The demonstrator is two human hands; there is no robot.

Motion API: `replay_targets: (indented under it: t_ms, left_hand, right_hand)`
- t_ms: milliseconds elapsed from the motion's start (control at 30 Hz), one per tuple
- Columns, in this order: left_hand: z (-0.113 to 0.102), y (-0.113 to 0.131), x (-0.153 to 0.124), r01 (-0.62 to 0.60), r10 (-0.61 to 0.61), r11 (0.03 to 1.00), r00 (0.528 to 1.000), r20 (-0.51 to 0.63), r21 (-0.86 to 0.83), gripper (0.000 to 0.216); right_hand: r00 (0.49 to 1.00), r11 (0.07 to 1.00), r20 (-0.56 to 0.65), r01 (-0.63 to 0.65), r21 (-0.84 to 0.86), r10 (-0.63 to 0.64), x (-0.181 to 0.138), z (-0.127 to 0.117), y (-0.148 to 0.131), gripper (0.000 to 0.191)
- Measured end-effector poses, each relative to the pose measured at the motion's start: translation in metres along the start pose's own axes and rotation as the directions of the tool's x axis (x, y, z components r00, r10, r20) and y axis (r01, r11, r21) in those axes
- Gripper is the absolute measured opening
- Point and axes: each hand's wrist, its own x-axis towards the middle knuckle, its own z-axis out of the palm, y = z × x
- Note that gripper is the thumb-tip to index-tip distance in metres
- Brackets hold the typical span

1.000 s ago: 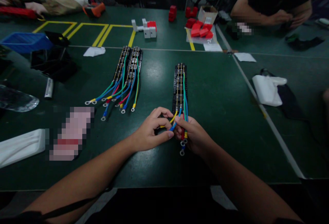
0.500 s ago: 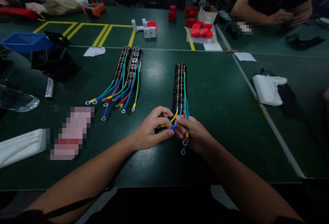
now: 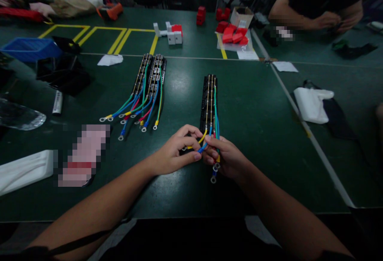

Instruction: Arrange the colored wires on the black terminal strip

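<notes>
A black terminal strip with brass-coloured bars lies lengthwise on the green table in front of me. Coloured wires come out of its near end, tipped with ring terminals. My right hand is closed round the green and blue wires, and their ring terminals hang below the fingers. From the left, my left hand pinches the end of a blue wire between thumb and fingers. A yellow wire passes behind those fingers, which partly hide it. Two similar wired strips lie side by side farther left.
Left are a blue bin, black plastic parts, a marker and a white case. Red parts lie on a bag at the back. A white tool lies right. Two people sit across the table.
Both hands stay almost in place. The left fingers have shifted slightly, showing a yellow wire's end behind them, and the ring terminals below the right hand hang slightly lower.
</notes>
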Motion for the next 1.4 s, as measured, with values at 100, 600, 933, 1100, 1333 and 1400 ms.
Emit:
replay_targets:
  t_ms: [100,600,933,1100,1333,1400]
  left_hand:
    - [0.001,0.000,0.000,0.000,0.001,0.999,1.000,-0.025,0.050,0.014]
    - [0.008,-0.004,0.000,0.015,0.019,0.973,0.990,-0.141,0.230,0.020]
    - [0.010,-0.005,-0.004,-0.006,0.219,0.735,0.948,-0.229,0.679,0.026]
    - [0.012,-0.009,-0.007,-0.083,0.258,0.665,0.958,-0.124,0.743,0.029]
    - [0.013,-0.010,-0.009,-0.059,0.180,0.725,0.978,-0.107,0.686,0.025]
    - [0.013,-0.011,-0.009,-0.055,0.175,0.739,0.978,-0.113,0.671,0.024]
  right_hand:
    - [0.998,0.998,-0.038,0.043,-0.050,-0.045,0.000,0.002,0.002,0.028]
    - [0.959,0.929,-0.162,0.170,-0.328,-0.233,-0.001,0.007,0.008,0.038]
    - [0.936,0.890,-0.214,0.167,-0.425,-0.278,0.000,0.005,0.013,0.036]
    - [0.939,0.875,-0.203,0.160,-0.457,-0.277,0.001,0.003,0.014,0.039]
    - [0.950,0.885,-0.192,0.139,-0.444,-0.245,0.002,0.001,0.013,0.035]
    - [0.953,0.889,-0.195,0.128,-0.439,-0.234,0.002,0.001,0.013,0.034]
